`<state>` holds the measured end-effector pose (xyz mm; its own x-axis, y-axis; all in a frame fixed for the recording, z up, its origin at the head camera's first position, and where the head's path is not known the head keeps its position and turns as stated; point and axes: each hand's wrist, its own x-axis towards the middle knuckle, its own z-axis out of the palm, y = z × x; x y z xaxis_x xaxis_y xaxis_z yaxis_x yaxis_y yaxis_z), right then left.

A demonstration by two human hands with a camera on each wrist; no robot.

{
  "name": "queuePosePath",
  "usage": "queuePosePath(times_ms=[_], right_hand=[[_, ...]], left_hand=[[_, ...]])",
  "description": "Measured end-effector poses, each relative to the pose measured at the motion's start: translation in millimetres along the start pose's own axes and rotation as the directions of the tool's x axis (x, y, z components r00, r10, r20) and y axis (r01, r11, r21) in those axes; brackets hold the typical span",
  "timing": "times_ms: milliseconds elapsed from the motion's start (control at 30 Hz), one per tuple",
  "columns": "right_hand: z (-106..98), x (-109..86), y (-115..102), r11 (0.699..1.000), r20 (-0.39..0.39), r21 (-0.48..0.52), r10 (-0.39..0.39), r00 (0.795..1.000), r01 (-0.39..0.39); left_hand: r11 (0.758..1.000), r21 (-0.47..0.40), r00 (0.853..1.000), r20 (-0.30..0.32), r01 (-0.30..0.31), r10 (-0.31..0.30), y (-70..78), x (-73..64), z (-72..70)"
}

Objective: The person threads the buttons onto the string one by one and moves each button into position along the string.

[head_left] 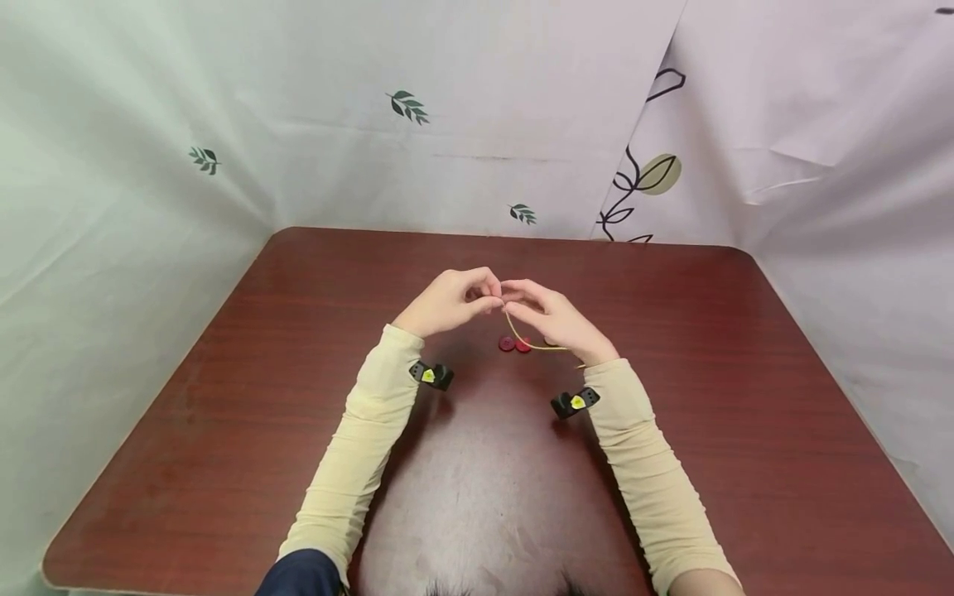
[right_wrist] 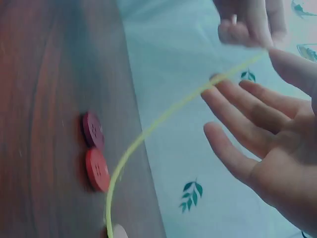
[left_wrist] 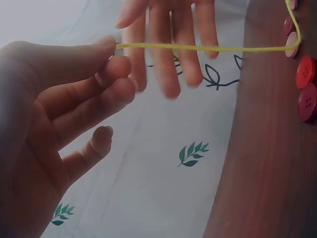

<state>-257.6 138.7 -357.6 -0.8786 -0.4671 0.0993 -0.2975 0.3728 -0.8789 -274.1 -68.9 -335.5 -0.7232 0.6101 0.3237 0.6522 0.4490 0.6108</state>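
My left hand (head_left: 456,300) is raised above the table and pinches the end of a yellow string (left_wrist: 198,47) between thumb and fingers. Facing it, my right hand (head_left: 555,319) has its fingers extended and apart, with the thumb tip close to the pinched end. From there the string hangs in a curve down toward the tabletop, passing under the right hand in the head view. Below lie a bright red button (right_wrist: 97,169) and a dark purple-red button (right_wrist: 93,130), side by side. Pale pink buttons (left_wrist: 292,44) lie near the string, partly cut off in the left wrist view.
The reddish-brown wooden table (head_left: 224,397) has rounded far corners. White cloth (head_left: 335,165) with leaf prints hangs behind it and along both sides. A black wrist camera (head_left: 432,375) sits on the left sleeve, and another wrist camera (head_left: 575,403) on the right.
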Motion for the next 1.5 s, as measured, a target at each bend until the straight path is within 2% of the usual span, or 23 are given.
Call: queuePosePath(times_ms=[133, 367, 500, 667, 867, 967, 1067, 1267, 1400, 1500], right_hand=[[2.2, -0.6, -2.2, 0.999, 0.043, 0.041, 0.022, 0.999, -0.024], [-4.3, -6.3, -11.6, 0.991, 0.016, 0.071, 0.109, 0.994, -0.11], [-7.3, -12.0, -22.2, 0.996, -0.014, 0.044, 0.079, 0.997, -0.078], [-10.0, -15.8, -27.6, 0.999, -0.034, -0.029, 0.028, 0.999, -0.029], [-13.4, -16.4, -25.2, 0.998, -0.041, -0.027, 0.056, 0.998, -0.057], [-15.6, -14.6, -19.8, 0.997, -0.043, -0.03, 0.067, 0.997, -0.068], [-17.7, -12.3, -11.4, 0.997, -0.044, -0.023, 0.078, 0.996, -0.08], [-19.3, -9.2, 0.2, 0.998, -0.026, -0.036, 0.058, 0.998, -0.059], [-18.6, -10.0, -0.5, 0.996, 0.009, -0.067, 0.061, 0.998, -0.061], [-17.6, -13.0, -9.6, 0.996, 0.044, -0.065, 0.064, 0.997, -0.061]], left_hand=[[1.0, 0.023, 1.0, 0.007, -0.008, 0.008, -0.3, 0.2, 2.8], [0.999, 0.045, 1.0, -0.001, -0.012, 0.012, -1.4, 0.5, 3.8], [0.999, 0.044, 1.0, -0.001, -0.008, 0.008, -0.3, 1.0, 2.9], [0.999, 0.045, 0.999, 0.047, 0.02, -0.022, 0.8, 1.1, 1.9], [0.997, 0.068, 0.996, 0.077, 0.043, -0.048, -3.0, 2.7, 4.6], [0.994, 0.084, 0.992, 0.094, 0.074, -0.082, -8.9, 4.3, 10.0], [0.989, 0.088, 0.98, 0.146, 0.121, -0.133, -16.1, 6.0, 17.9], [0.973, 0.118, 0.943, 0.246, 0.2, -0.224, -25.8, 8.6, 34.7], [0.959, 0.193, 0.923, 0.285, 0.21, -0.259, -29.4, 8.8, 48.3], [0.947, 0.25, 0.911, 0.307, 0.203, -0.276, -31.6, 8.4, 57.8]])
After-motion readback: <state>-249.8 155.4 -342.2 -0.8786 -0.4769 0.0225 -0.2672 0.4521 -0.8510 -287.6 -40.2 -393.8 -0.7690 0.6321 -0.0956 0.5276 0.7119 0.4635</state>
